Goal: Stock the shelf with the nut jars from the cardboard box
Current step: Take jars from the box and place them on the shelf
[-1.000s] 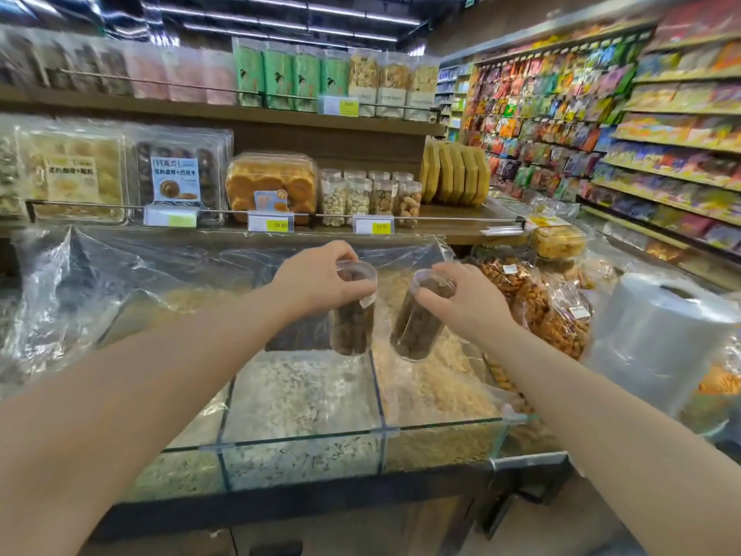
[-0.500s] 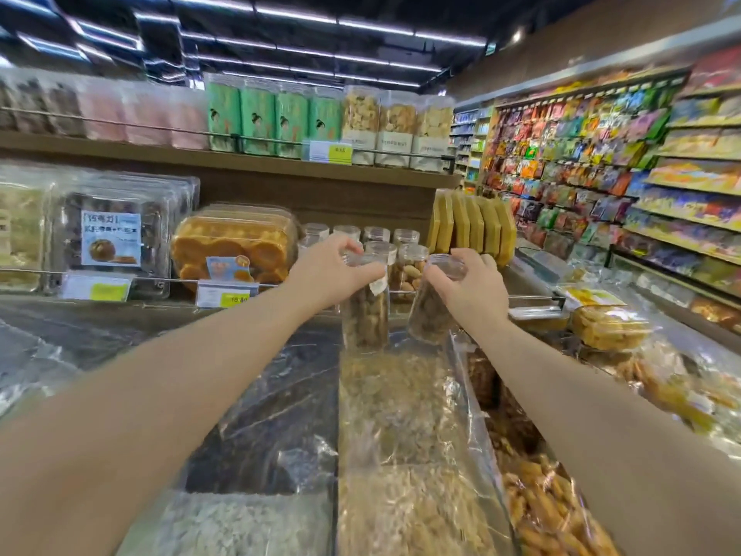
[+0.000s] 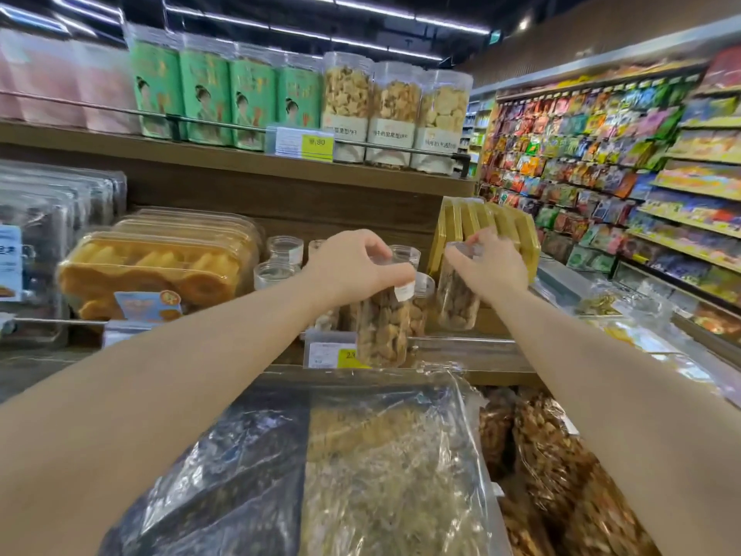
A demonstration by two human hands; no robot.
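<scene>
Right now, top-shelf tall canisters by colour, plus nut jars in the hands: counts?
Green canisters: 4
Clear snack canisters: 3
Nut jars, held: 2
Total: 9

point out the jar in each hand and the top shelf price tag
left-hand jar (image 3: 383, 335), head view, clear wall over the nuts
right-hand jar (image 3: 457, 307), head view, lower side wall
top-shelf price tag (image 3: 317, 148), head view, yellow part
</scene>
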